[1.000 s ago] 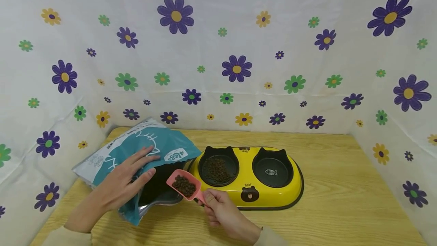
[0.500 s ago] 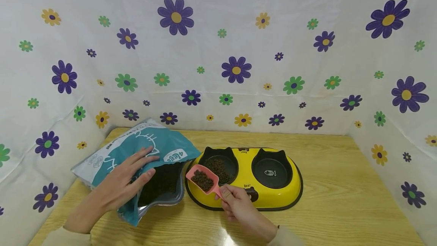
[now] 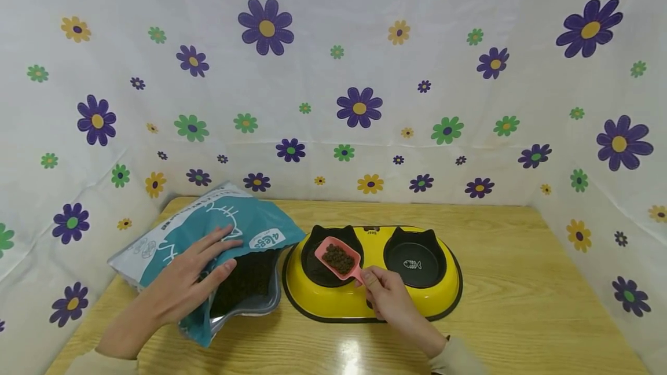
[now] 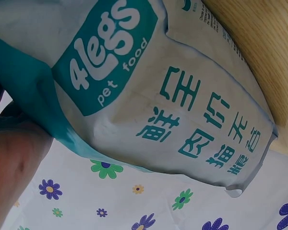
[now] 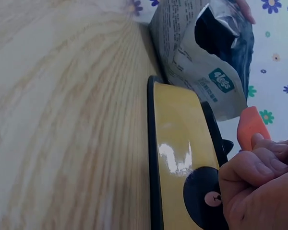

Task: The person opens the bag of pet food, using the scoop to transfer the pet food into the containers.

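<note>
In the head view my left hand (image 3: 190, 274) rests on the upper side of a teal and white pet food bag (image 3: 260, 216), fingers spread and fairly straight, thumb by its mouth. The bag lies on its side, its opening toward the front right and dark food inside. My right hand (image 3: 391, 300) pinches the handle of a pink scoop (image 3: 356, 274) filled with brown kibble (image 3: 339, 258). The scoop hangs level over the left bowl (image 3: 312, 268) of a yellow double pet feeder (image 3: 323, 302) and hides most of that bowl's inside. The right wrist view shows the scoop (image 5: 251, 125) from below.
The feeder's right black bowl (image 3: 414, 263) has a fishbone print on its bottom. Everything stands on a wooden table (image 3: 521, 294). A white cloth with printed flowers (image 3: 333, 74) encloses the back and sides. The bag's mouth lies close to the feeder's left end.
My right hand has carried the loaded scoop rightward and up, from beside the bag's mouth to over the left bowl. My left hand and the bag have stayed where they were.
</note>
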The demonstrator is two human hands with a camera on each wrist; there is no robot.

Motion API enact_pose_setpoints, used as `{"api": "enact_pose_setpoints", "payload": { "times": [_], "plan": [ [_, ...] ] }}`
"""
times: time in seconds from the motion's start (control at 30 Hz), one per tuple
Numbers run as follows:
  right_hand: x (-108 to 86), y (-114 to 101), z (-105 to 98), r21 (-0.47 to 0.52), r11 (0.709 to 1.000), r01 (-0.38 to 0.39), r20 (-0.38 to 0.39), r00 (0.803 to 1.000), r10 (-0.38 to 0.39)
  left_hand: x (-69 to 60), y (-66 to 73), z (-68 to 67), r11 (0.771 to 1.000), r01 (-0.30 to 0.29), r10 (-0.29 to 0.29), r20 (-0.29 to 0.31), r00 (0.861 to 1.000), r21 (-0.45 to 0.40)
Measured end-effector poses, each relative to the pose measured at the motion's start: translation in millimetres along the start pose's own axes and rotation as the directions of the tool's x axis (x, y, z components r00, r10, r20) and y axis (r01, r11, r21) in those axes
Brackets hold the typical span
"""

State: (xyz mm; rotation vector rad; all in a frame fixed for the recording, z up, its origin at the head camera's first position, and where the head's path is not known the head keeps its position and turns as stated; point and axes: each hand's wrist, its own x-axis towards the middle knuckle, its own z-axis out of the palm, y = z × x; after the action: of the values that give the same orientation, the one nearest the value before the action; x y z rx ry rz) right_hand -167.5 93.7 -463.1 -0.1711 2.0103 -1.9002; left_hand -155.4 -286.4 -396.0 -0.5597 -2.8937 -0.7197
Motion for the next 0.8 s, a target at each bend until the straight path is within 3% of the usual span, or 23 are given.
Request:
{"api": "enact_pose_setpoints", "payload": {
  "times": [0.5, 0.67, 0.8],
  "plan": [
    [7.9, -1.1, -6.7, -0.132, 0.991, 0.004, -0.176, 0.984, -0.027, -2.5, -1.4, -0.3, 1.000, -0.003, 0.003, -0.006, 1.000, -0.007],
    [9.6, -1.5, -5.1, -0.260, 0.965, 0.031, -0.250, 0.963, -0.098, -2.3, -1.3, 0.3, 1.000, 0.001, -0.001, 0.005, 1.000, -0.002],
    [9.9, -2.2, -4.9, -0.361, 0.930, 0.068, -0.262, 0.950, -0.171, -2.1, -1.7, -0.1, 1.000, 0.006, -0.006, 0.005, 1.000, 0.002]
  ]
}}
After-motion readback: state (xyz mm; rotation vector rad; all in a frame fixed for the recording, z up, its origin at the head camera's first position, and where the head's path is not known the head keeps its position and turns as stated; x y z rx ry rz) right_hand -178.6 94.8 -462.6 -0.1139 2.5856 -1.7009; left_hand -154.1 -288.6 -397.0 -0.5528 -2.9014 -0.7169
